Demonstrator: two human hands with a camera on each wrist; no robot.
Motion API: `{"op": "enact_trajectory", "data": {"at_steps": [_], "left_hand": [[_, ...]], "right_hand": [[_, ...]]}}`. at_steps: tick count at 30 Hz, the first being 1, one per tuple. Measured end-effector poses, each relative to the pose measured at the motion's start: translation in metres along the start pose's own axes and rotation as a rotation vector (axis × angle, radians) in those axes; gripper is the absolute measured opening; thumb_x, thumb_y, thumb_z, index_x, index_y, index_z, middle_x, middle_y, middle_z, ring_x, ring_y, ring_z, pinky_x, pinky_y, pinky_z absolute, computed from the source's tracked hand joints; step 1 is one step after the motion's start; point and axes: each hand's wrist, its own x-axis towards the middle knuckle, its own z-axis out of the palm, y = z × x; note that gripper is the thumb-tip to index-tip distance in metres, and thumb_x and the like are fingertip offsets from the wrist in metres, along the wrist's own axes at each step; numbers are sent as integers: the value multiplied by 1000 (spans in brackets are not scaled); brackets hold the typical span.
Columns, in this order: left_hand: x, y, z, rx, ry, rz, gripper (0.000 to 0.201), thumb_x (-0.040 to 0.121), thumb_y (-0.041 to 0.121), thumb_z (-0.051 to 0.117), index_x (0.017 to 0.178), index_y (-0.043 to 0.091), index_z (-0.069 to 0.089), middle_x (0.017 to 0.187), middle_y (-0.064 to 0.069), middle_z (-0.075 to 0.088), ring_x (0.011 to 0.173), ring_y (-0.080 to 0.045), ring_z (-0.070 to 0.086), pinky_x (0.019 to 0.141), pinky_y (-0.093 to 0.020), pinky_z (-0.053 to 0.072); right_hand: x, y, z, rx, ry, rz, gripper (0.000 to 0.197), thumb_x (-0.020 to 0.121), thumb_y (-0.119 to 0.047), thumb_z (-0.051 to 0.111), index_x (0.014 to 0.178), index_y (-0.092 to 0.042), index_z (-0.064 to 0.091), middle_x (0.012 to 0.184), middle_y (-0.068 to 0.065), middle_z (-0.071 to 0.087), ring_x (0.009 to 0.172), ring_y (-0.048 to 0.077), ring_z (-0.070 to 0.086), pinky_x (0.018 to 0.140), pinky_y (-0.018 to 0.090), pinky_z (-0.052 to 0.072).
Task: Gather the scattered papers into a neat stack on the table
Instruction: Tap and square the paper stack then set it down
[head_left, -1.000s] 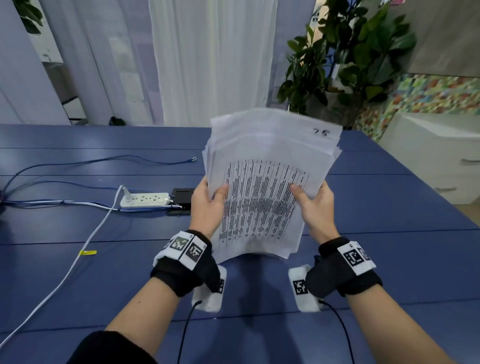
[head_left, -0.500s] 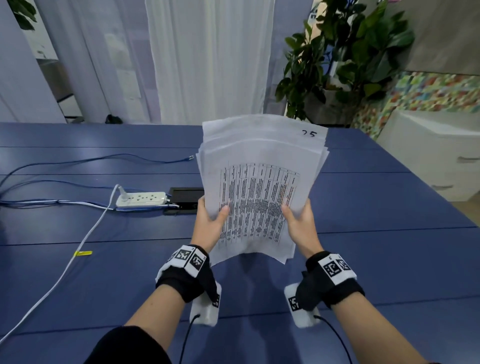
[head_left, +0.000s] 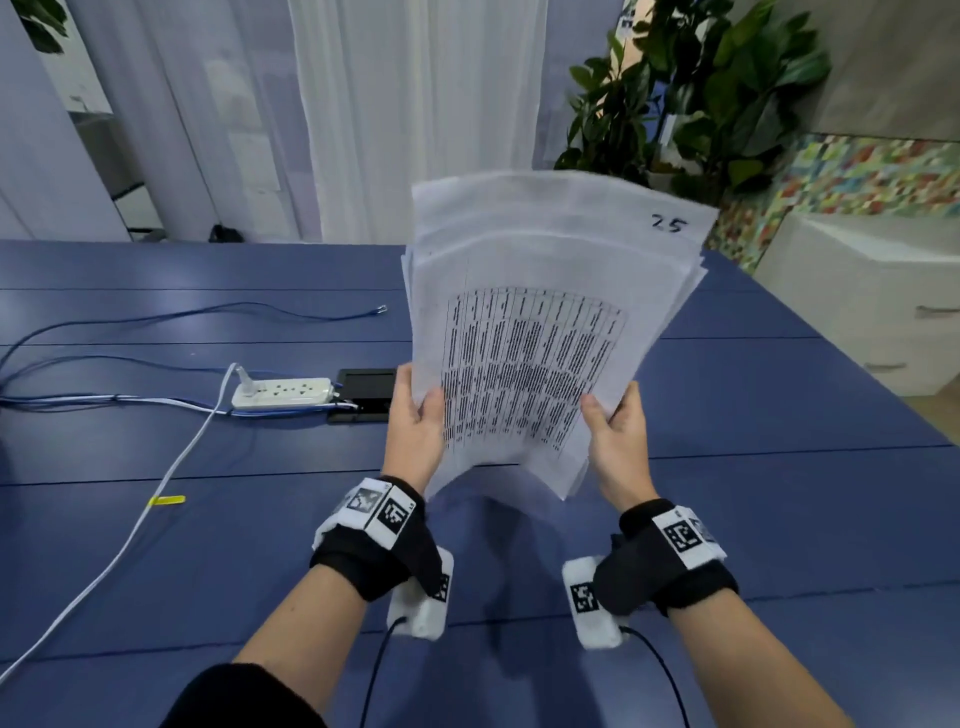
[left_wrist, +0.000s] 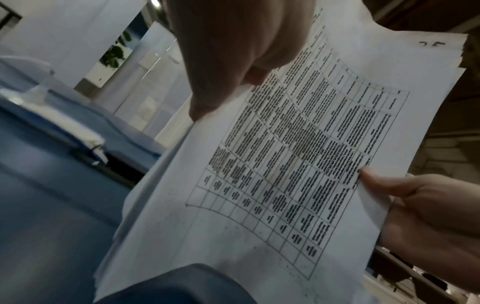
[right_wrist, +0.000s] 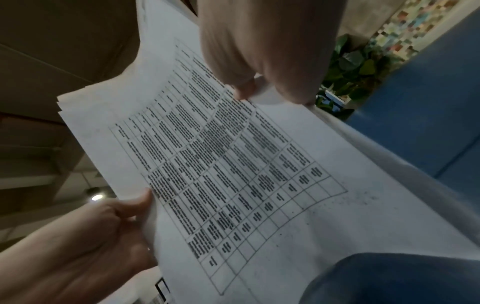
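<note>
Papers held upright above the blue surface, lower edge lifted clear of it, top leaning away and to the right. Sheets not yet squared: upper edges fanned in steps, the rearmost marked "25" near its top right corner. Front sheet printed with a dense table, bowed outward along the bottom.

Left hand on the papers' lower left edge, thumb across the front sheet, fingers behind the sheaf and hidden in the head view; in the left wrist view the thumb seen pressing on the printed table, so pinching the papers between thumb and fingers. Right hand mirrored on the lower right edge, thumb on the front, fingers behind, likewise pinching the papers; fingers curled round the edge in the right wrist view. Black wrist bands with square-coded tags on both wrists.

Left of the papers, on the surface: white power strip with a white cable running toward the near left edge, a black plate just beside the strip, blue cables beyond it, a small yellow tag on the white cable. Beyond the papers, white curtains and a leafy plant; right of them, a white cabinet.
</note>
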Motion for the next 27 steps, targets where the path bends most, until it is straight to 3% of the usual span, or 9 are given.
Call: {"op": "enact_trajectory", "data": {"at_steps": [5, 10, 15, 17, 19, 21, 22, 25, 27], "left_hand": [[14, 41, -8, -40, -44, 144, 39, 85, 4, 62, 111, 26, 42, 108, 10, 59, 88, 14, 60, 82, -7, 48], [20, 60, -2, 2, -21, 367, 61, 87, -9, 53, 127, 21, 19, 109, 5, 46, 89, 10, 59, 83, -15, 50], [21, 52, -5, 240, 89, 605, 62, 85, 5, 57, 126, 40, 26, 129, 6, 34, 118, -35, 47, 96, -61, 43], [24, 51, -7, 292, 141, 671, 73, 83, 3, 61, 129, 47, 24, 135, 5, 28, 126, -38, 40, 101, -58, 40], [25, 51, -7, 377, 142, 729, 79, 81, -3, 63, 129, 48, 28, 137, -12, 29, 134, -13, 32, 111, -33, 34], [26, 54, -12, 476, 46, 719, 62, 80, -1, 66, 124, 36, 42, 128, -24, 38, 121, 11, 33, 105, -5, 27], [27, 55, -15, 511, 23, 692, 56, 80, 3, 68, 123, 30, 47, 125, -20, 42, 112, 13, 36, 100, -2, 28], [32, 56, -21, 439, -6, 527, 57, 74, 13, 76, 117, 31, 44, 116, 16, 45, 109, -7, 47, 96, -28, 45], [34, 61, -22, 391, -4, 442, 52, 71, 15, 78, 103, 36, 43, 107, 26, 45, 105, -16, 54, 86, -33, 51]], "right_hand": [[13, -40, -6, -44, -58, -191, 45, 85, -3, 64, 114, -25, 39, 106, -15, 58, 91, -13, 61, 83, 11, 50], [22, -48, -6, -61, -67, -243, 46, 81, -2, 68, 110, -23, 38, 109, -8, 57, 96, -5, 61, 86, 17, 51], [28, -43, -9, -78, -31, -228, 52, 80, -4, 70, 117, -15, 37, 112, -5, 54, 103, 4, 58, 84, 13, 51], [29, -40, -9, -82, -14, -210, 52, 79, -6, 71, 117, -15, 37, 111, -8, 54, 103, 4, 57, 83, 13, 51], [30, -38, -9, -84, -8, -192, 50, 79, -5, 71, 115, -16, 39, 108, -10, 55, 100, 1, 59, 83, 15, 51], [31, -36, -9, -78, -10, -186, 45, 79, -2, 70, 110, -18, 43, 104, -11, 58, 89, -8, 62, 77, 11, 51], [32, -36, -9, -74, -13, -190, 43, 79, -1, 70, 109, -18, 44, 103, -11, 58, 85, -11, 62, 74, 9, 51], [35, -34, -10, -64, -20, -192, 40, 79, 1, 69, 102, -24, 47, 102, -9, 60, 88, -3, 62, 74, 11, 52], [36, -34, -11, -70, -28, -192, 40, 79, 0, 70, 99, -28, 48, 102, -8, 61, 93, 3, 61, 77, 14, 53]]}}
